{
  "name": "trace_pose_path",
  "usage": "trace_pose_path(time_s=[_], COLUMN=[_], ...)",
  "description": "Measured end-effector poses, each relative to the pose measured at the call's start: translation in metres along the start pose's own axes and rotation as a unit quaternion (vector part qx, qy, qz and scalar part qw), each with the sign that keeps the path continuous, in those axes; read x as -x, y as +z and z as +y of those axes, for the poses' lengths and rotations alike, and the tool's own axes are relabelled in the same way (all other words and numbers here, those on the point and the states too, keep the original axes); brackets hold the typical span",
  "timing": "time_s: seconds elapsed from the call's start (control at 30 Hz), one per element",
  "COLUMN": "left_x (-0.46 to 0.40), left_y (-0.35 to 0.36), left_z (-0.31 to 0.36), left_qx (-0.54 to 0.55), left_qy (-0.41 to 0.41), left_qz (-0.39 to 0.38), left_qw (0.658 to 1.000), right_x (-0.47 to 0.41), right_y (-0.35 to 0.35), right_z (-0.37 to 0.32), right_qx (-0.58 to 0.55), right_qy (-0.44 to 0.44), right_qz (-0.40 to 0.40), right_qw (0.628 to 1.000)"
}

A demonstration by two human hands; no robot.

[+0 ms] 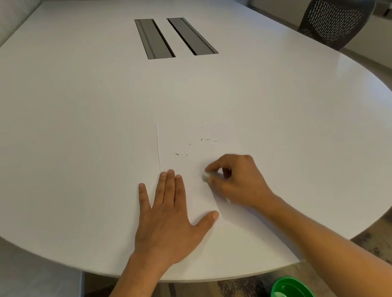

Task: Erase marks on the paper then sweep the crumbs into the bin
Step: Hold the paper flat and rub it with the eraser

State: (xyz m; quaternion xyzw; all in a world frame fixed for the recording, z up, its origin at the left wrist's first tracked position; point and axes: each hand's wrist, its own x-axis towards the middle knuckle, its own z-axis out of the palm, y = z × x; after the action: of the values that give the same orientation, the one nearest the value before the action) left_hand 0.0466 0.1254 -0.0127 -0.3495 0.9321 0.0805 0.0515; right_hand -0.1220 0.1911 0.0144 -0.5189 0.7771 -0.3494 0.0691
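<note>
Head view is showing a left hand (167, 211) lying flat, fingers straight, pressing a white paper (192, 164) on a white table (60, 133). Right hand (238, 180) is pinching a white eraser (206, 176) against the paper, below dark crumbs (202, 143). Green bin (293, 295) is sitting on the floor.

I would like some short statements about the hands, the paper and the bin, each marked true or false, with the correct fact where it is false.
1. The left hand lies flat with straight fingers on the paper. True.
2. The right hand is empty. False: it pinches a small white eraser.
3. Small dark crumbs lie on the paper beyond the hands. True.
4. The green bin stands on the table. False: it is on the floor, below the table edge.
5. The eraser is among the crumbs. False: it is nearer the person, apart from them.
</note>
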Motion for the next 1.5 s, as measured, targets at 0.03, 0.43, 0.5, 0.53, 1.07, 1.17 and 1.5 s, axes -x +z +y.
trace_pose_path(time_s=[0.03,0.43,0.5,0.53,1.07,1.17,1.5], left_x=[0.0,-0.001,-0.001,-0.001,0.001,0.001,-0.001], left_y=[0.0,0.0,0.0,0.0,-0.001,-0.001,-0.001], left_z=[0.0,0.0,0.0,0.0,0.0,0.001,0.001], left_qx=[0.002,-0.004,-0.002,-0.003,-0.015,-0.007,-0.014], left_qy=[0.001,0.001,0.0,0.0,0.003,0.006,0.002], left_qz=[0.002,-0.005,-0.005,-0.002,-0.006,-0.003,-0.002], left_qw=[1.0,1.0,1.0,1.0,1.0,1.0,1.0], right_x=[0.011,-0.018,-0.018,-0.016,-0.01,0.004,-0.04], right_y=[0.002,-0.007,-0.016,-0.021,-0.027,-0.023,-0.018], right_z=[-0.005,0.015,0.019,0.021,0.033,0.023,0.031], right_qx=[-0.008,0.005,-0.022,-0.034,-0.001,-0.01,0.005], right_qy=[-0.019,0.034,0.064,0.077,0.059,0.047,0.034], right_qz=[-0.013,0.013,0.03,0.04,0.036,0.026,0.024], right_qw=[1.0,0.999,0.997,0.996,0.998,0.999,0.999])
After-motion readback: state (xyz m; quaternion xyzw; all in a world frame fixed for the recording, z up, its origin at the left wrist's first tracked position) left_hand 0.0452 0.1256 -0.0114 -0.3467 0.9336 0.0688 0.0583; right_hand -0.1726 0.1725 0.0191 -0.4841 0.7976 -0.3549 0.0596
